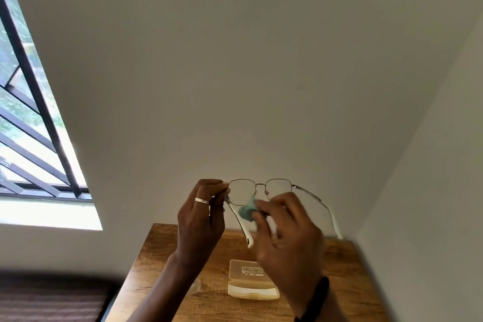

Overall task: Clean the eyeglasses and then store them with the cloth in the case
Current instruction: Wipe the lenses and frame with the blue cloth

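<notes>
- While both hands hold them up before the pale wall, the eyeglasses (241, 192) hang in the air above the wooden counter (162, 248), well clear of it.
- They have a thin metal frame, clear lenses and white tips on the unfolded side pieces.
- A bunched blue-green cloth (247, 211) lies against the lower inner part of the lens on the left of the view, close to the nose pads.
- On the left hand (201, 214), the fingers (222, 187) are curled and pinch the frame's outer corner by the hinge; one finger wears a ring (201, 200).
- On the right hand (287, 232), the fingers (264, 208) are curled around the cloth and press it to the lens.
- Both forearms rise from the bottom edge, backs of the hands toward the camera; the right hand is slightly blurred and has a dark band (317, 298) at the wrist.
- Below the hands, a pale see-through case (251, 285) lies open on the counter, partly hidden by the right hand.
</notes>
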The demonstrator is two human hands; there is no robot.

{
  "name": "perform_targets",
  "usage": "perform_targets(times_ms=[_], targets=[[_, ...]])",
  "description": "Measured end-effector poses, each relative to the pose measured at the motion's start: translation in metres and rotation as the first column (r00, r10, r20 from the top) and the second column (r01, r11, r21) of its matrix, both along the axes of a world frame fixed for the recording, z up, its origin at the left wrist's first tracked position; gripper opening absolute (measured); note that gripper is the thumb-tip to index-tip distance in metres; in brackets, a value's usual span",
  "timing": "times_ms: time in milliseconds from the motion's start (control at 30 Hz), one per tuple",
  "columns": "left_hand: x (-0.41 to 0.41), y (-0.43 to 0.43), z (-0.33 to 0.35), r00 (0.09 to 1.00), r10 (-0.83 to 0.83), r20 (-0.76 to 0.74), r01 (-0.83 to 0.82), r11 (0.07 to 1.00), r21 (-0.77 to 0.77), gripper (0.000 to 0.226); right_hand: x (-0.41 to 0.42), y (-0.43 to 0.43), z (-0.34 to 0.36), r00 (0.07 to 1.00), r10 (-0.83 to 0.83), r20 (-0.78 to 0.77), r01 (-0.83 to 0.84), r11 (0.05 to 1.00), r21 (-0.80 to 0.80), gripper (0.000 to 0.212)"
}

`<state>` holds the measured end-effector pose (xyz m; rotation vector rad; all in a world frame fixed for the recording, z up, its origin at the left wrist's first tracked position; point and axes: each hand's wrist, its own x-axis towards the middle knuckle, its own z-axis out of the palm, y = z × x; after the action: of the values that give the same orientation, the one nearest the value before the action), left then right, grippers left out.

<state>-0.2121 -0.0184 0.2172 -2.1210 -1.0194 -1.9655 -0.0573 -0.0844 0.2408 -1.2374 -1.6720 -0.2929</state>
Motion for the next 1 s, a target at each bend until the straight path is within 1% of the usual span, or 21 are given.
perform_targets(times_ms=[67,133,267,333,433,567,733,800,900,1000], targets=[[-0.002,-0.002,-0.004,1.000,0.004,-0.008,-0.004,1.000,-0.019,0.010,0.016,-0.007,-0.008,0.994,-0.050,-0.093,0.060,0.993,0.104,0.012],[-0.001,-0.007,-0.008,1.000,-0.005,-0.006,0.005,0.999,-0.032,0.009,0.028,-0.011,-0.016,0.986,-0.084,-0.147,0.106,0.983,0.151,0.013],[0.007,-0.014,-0.014,0.999,-0.048,0.006,0.049,0.998,-0.037,0.009,0.035,-0.010,-0.037,0.982,-0.125,-0.140,0.147,0.977,0.157,0.017],[0.010,-0.016,-0.016,0.998,-0.058,0.008,0.058,0.997,-0.041,0.013,0.037,-0.007,-0.043,0.978,-0.119,-0.173,0.150,0.973,0.173,0.019],[0.015,-0.020,-0.017,0.997,-0.075,0.003,0.075,0.997,-0.033,0.011,0.043,0.001,-0.043,0.967,-0.105,-0.233,0.153,0.969,0.196,0.022],[0.020,-0.025,-0.016,0.995,-0.097,0.011,0.097,0.995,-0.017,0.013,0.048,0.012,-0.040,0.954,-0.080,-0.288,0.134,0.976,0.171,0.026],[0.022,-0.025,-0.014,0.994,-0.107,0.029,0.107,0.994,0.010,0.013,0.033,0.007,-0.024,0.974,0.002,-0.228,0.049,0.974,0.220,0.028],[0.021,-0.024,-0.013,0.994,-0.102,0.028,0.102,0.995,0.018,0.012,0.034,0.006,-0.030,0.981,0.021,-0.190,0.016,0.982,0.191,0.029],[0.016,-0.022,-0.016,0.996,-0.086,0.028,0.086,0.996,0.011,0.014,0.045,0.006,-0.052,0.993,0.024,-0.119,-0.011,0.994,0.106,0.029],[0.012,-0.022,-0.022,0.996,-0.080,0.028,0.080,0.997,-0.011,0.012,0.055,0.006,-0.068,0.995,0.013,-0.096,-0.008,0.999,0.053,0.035]])
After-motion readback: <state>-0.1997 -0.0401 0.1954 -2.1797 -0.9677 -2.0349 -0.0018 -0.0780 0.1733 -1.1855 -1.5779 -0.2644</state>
